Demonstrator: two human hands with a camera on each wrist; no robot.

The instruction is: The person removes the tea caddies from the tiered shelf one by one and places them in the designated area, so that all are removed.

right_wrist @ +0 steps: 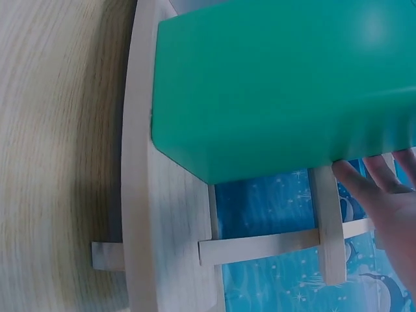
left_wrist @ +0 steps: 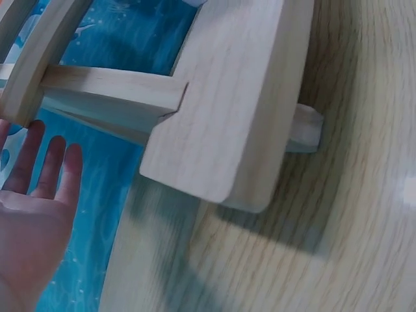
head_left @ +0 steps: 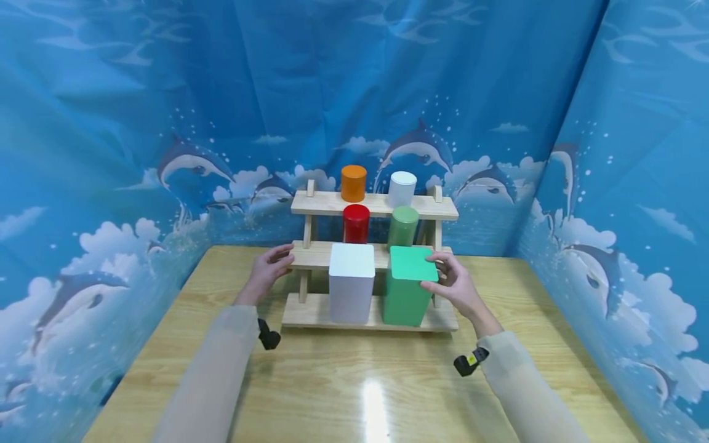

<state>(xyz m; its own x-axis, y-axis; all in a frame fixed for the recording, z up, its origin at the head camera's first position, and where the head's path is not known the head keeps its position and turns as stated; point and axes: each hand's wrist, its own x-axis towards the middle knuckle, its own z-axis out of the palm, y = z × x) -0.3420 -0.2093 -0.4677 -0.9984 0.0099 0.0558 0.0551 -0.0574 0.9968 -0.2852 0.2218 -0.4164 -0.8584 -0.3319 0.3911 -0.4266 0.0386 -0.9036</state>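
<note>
A green box stands upright on the lowest step of a wooden three-tier stand. At its upper right corner, my right hand holds it, thumb across the front and fingers at the top and side. The right wrist view shows the fingertips against the box's side. My left hand is at the left end of the middle step, fingers extended and fingertips right at the wood in the left wrist view. Left of the green box stands a white box.
On the middle step are a red cylinder and a pale green cylinder. The top step bears an orange cylinder and a white cylinder. A wooden table carries the stand; a blue dolphin-print curtain hangs behind.
</note>
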